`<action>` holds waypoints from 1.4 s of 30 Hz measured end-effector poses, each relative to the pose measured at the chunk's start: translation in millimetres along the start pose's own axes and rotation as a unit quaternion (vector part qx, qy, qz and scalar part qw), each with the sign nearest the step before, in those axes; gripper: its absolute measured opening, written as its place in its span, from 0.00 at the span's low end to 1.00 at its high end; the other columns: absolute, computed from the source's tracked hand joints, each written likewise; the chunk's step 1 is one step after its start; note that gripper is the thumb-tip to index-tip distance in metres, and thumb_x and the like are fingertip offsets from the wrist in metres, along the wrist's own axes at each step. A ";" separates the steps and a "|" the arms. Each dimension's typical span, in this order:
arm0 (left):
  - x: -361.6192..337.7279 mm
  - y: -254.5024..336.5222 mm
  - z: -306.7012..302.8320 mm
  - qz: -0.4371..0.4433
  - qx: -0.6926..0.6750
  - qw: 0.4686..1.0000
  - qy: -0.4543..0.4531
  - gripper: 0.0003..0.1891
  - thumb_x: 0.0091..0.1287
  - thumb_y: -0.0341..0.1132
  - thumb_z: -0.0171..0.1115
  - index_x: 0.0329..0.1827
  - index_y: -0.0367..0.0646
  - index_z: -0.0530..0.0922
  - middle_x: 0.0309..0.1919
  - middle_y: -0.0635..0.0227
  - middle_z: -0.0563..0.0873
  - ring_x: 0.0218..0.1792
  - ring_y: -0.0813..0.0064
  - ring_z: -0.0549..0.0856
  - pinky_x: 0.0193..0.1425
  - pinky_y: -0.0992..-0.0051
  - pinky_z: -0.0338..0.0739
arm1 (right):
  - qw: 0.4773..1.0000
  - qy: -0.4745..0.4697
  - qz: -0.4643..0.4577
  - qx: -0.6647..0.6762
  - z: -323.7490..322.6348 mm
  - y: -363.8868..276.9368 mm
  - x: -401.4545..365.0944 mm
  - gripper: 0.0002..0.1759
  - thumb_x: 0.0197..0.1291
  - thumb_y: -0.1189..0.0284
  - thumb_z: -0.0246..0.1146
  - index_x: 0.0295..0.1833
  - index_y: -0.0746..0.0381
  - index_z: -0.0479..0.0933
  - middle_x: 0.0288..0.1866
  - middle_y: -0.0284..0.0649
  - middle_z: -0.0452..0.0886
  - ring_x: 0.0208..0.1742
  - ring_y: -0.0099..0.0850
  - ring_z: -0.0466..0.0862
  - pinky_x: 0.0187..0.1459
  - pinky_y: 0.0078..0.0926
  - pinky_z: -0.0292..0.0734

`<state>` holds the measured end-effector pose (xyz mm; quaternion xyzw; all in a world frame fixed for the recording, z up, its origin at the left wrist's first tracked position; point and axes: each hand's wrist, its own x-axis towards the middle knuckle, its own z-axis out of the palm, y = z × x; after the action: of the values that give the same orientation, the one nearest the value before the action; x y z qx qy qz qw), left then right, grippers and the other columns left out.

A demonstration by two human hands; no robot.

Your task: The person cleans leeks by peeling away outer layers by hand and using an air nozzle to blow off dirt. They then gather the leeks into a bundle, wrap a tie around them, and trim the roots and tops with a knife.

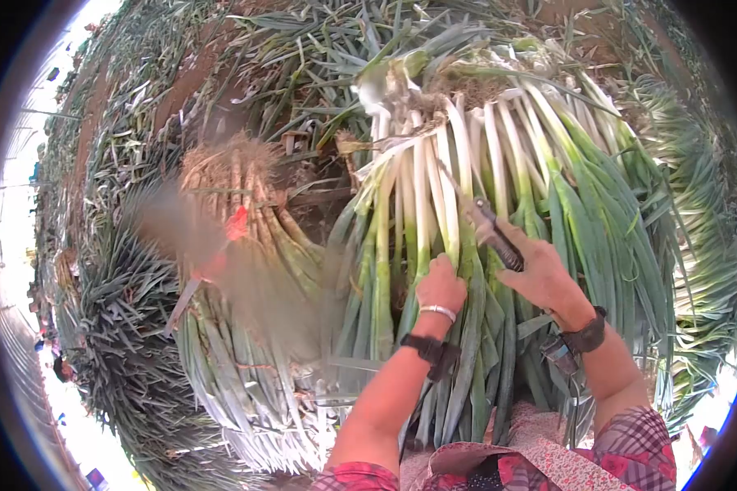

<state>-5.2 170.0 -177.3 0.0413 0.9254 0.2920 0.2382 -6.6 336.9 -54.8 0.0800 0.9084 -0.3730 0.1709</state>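
In the head view, my left hand (441, 288) is closed around the stem of a green onion (448, 200), where the white part turns green. To its right, my right hand (540, 270) grips a dark-handled knife (497, 235), its thin blade pointing up and left across the stalks. Both hands are over a wide pile of long green onions (585, 196), with white ends and roots toward the top and green leaves toward me. My fingertips on the left are partly hidden.
A bundle of unpeeled onions (295, 233) with a red tie (237, 223) lies at the left, partly behind a blurred smear. More onions (680, 188) are stacked at the right. Loose leaves (139, 123) cover the ground at the upper left.
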 end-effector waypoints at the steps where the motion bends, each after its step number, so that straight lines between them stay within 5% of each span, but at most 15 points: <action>1: -5.0 6.1 1.6 -0.031 0.005 0.999 -0.005 0.13 0.51 0.34 0.59 0.38 0.38 0.74 0.37 0.49 0.82 0.36 0.46 0.82 0.40 0.56 0.77 | 0.999 -0.035 0.017 -0.033 -1.4 5.7 -0.7 0.41 0.43 0.70 0.64 0.68 0.59 0.63 0.36 0.54 0.78 0.36 0.51 0.78 0.42 0.38 0.73; 3: -3.3 -7.0 14.1 -0.064 0.008 0.998 -0.016 0.15 0.51 0.34 0.59 0.42 0.38 0.73 0.41 0.50 0.82 0.35 0.49 0.83 0.41 0.58 0.77 | 0.998 -0.048 0.031 -0.027 -3.3 9.4 -0.5 0.41 0.42 0.69 0.63 0.68 0.58 0.62 0.35 0.54 0.78 0.38 0.50 0.78 0.42 0.41 0.72; 6: 17.5 -50.8 -27.3 -0.080 -0.414 0.906 0.019 0.18 0.53 0.32 0.61 0.48 0.38 0.78 0.37 0.56 0.84 0.35 0.63 0.82 0.44 0.68 0.76 | 0.998 -0.040 0.015 -0.051 -5.9 13.0 2.0 0.42 0.42 0.69 0.64 0.69 0.58 0.61 0.35 0.53 0.79 0.39 0.50 0.79 0.43 0.40 0.73; 9: 54.8 -44.8 -156.0 -0.027 -0.262 0.955 0.139 0.18 0.55 0.35 0.63 0.48 0.38 0.77 0.32 0.56 0.84 0.34 0.64 0.82 0.43 0.70 0.77 | 0.997 -0.059 0.036 -0.036 -7.2 15.9 -5.7 0.43 0.42 0.69 0.64 0.69 0.58 0.61 0.36 0.53 0.79 0.38 0.50 0.79 0.43 0.41 0.74; 13: 80.5 14.9 -335.7 0.101 -0.168 0.931 0.309 0.20 0.64 0.46 0.56 0.50 0.38 0.78 0.32 0.58 0.84 0.26 0.67 0.84 0.35 0.71 0.81 | 0.999 -0.036 0.015 -0.014 -9.6 25.2 -21.7 0.43 0.41 0.70 0.63 0.69 0.57 0.61 0.36 0.53 0.79 0.38 0.50 0.80 0.43 0.41 0.74; 14: 83.6 40.8 -379.8 0.028 -0.112 0.943 0.313 0.21 0.62 0.44 0.59 0.50 0.35 0.77 0.33 0.59 0.84 0.27 0.67 0.84 0.36 0.71 0.81 | 0.999 -0.033 0.014 -0.001 -13.1 25.0 -24.4 0.43 0.41 0.70 0.63 0.69 0.57 0.61 0.36 0.53 0.79 0.38 0.50 0.80 0.43 0.41 0.74; 16: 95.1 72.0 -421.5 0.156 -0.211 0.898 0.353 0.19 0.55 0.38 0.66 0.45 0.33 0.78 0.35 0.60 0.83 0.30 0.73 0.82 0.35 0.76 0.77 | 0.999 -0.029 0.020 -0.003 -26.7 18.8 -26.9 0.44 0.40 0.70 0.63 0.69 0.56 0.61 0.36 0.54 0.79 0.38 0.51 0.80 0.43 0.41 0.74; 19: 94.3 111.0 -444.2 0.190 -0.152 0.919 0.311 0.17 0.55 0.36 0.66 0.44 0.34 0.78 0.33 0.60 0.83 0.28 0.73 0.82 0.33 0.76 0.77 | 1.000 -0.010 0.026 0.011 -43.3 16.8 -28.3 0.44 0.40 0.71 0.63 0.69 0.57 0.61 0.35 0.55 0.79 0.38 0.52 0.79 0.42 0.42 0.74; 22: 81.7 125.4 -381.7 0.121 -0.109 0.954 0.252 0.16 0.59 0.39 0.61 0.44 0.35 0.78 0.30 0.61 0.84 0.28 0.72 0.84 0.30 0.75 0.78 | 1.000 -0.008 0.026 0.005 -53.9 17.8 -28.0 0.43 0.40 0.71 0.63 0.69 0.57 0.61 0.35 0.55 0.79 0.38 0.53 0.79 0.42 0.42 0.73; 25: 92.0 73.1 -269.0 0.131 -0.005 0.984 0.118 0.15 0.59 0.41 0.61 0.43 0.40 0.80 0.36 0.59 0.82 0.37 0.62 0.83 0.43 0.65 0.80 | 0.999 -0.027 0.045 0.008 -60.4 16.9 -25.6 0.43 0.41 0.71 0.62 0.69 0.58 0.60 0.35 0.56 0.79 0.37 0.53 0.79 0.41 0.42 0.73; 28: 86.0 28.0 -118.2 -0.049 0.061 0.996 -0.045 0.23 0.54 0.41 0.64 0.49 0.35 0.73 0.46 0.42 0.80 0.48 0.48 0.81 0.54 0.59 0.75 | 0.998 -0.033 0.047 -0.003 -53.6 23.8 -16.8 0.42 0.42 0.70 0.62 0.69 0.59 0.61 0.36 0.55 0.79 0.39 0.53 0.79 0.42 0.41 0.74; 30: 55.5 -3.9 -28.5 -0.109 0.071 0.983 -0.127 0.27 0.59 0.38 0.57 0.61 0.37 0.66 0.50 0.42 0.79 0.49 0.45 0.80 0.54 0.57 0.75 | 0.999 -0.021 0.019 -0.020 -39.2 34.9 -9.0 0.42 0.42 0.69 0.62 0.69 0.59 0.60 0.36 0.54 0.79 0.39 0.52 0.79 0.42 0.41 0.74; 31: 32.2 3.2 -6.8 -0.141 0.029 0.985 -0.099 0.29 0.59 0.38 0.55 0.63 0.38 0.62 0.46 0.45 0.81 0.45 0.44 0.81 0.50 0.55 0.76 | 0.999 -0.005 -0.012 -0.035 -32.5 40.3 -2.8 0.42 0.42 0.69 0.61 0.69 0.58 0.60 0.36 0.53 0.79 0.40 0.51 0.79 0.42 0.41 0.74; 36: -0.5 16.3 11.0 -0.070 0.110 0.989 -0.067 0.28 0.60 0.33 0.50 0.65 0.39 0.60 0.42 0.51 0.81 0.33 0.50 0.84 0.35 0.56 0.78 | 0.988 -0.077 -0.023 -0.131 -6.4 37.7 20.9 0.42 0.43 0.68 0.62 0.69 0.57 0.59 0.34 0.50 0.79 0.39 0.48 0.80 0.41 0.41 0.74; 42: 5.9 13.6 21.7 -0.075 0.118 0.987 -0.085 0.31 0.59 0.34 0.51 0.67 0.36 0.57 0.42 0.51 0.81 0.35 0.52 0.85 0.36 0.57 0.79 | 0.980 -0.049 -0.040 -0.190 10.8 34.6 83.2 0.42 0.44 0.68 0.60 0.69 0.60 0.59 0.36 0.51 0.81 0.39 0.47 0.81 0.40 0.42 0.75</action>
<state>-1.2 193.8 -187.6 0.0238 0.9301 0.1578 0.3308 -71.8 355.3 -115.2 -0.0087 0.9557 -0.2033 0.2127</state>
